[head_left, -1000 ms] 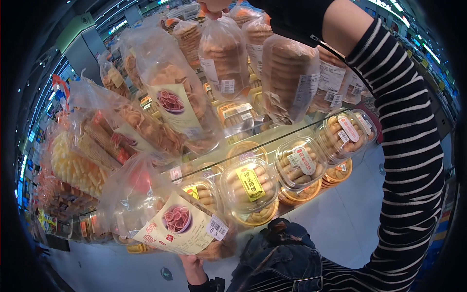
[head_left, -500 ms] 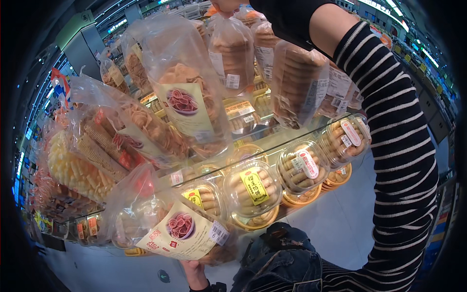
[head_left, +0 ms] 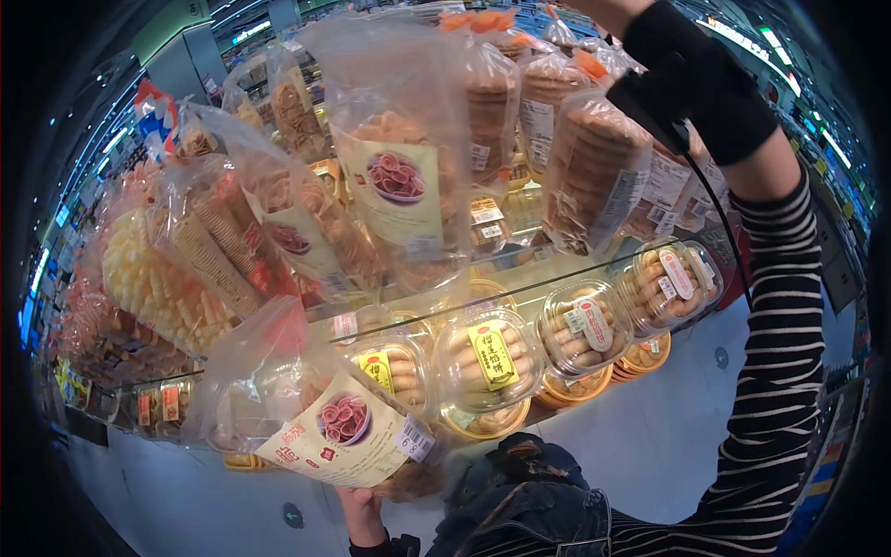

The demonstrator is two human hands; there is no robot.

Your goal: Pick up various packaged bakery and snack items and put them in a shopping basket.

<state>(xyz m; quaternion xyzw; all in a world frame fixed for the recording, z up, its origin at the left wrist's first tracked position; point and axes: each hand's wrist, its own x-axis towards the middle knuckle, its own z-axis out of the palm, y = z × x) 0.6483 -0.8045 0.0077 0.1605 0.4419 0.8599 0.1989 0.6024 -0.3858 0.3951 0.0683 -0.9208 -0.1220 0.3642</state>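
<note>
My left hand (head_left: 359, 504) is closed at the underside of a clear plastic bag of brown snacks (head_left: 345, 422). The bag leans with its cream label facing up; the label shows a bowl of reddish curled pieces. My right arm reaches far over the display, a black wrist cover around it. Only a part of my right hand (head_left: 608, 9) shows at the top edge, and its fingers are out of the picture. Nearest to it are tall bags of stacked round biscuits (head_left: 599, 172). A similar bag of curled snacks (head_left: 399, 186) stands upright in the middle of the shelf.
Round clear tubs of finger-shaped pastries (head_left: 487, 362) line the front ledge, with several more stacked below. Bags of wafer rolls (head_left: 218, 251) and pale yellow puffs (head_left: 153, 278) crowd the left. A glass edge (head_left: 520, 288) runs between the bags and tubs. A pillar (head_left: 186, 60) rises behind.
My right hand has moved right, away from the top of a biscuit bag, and mostly left the picture. The view has shifted slightly. My left hand still holds the snack bag.
</note>
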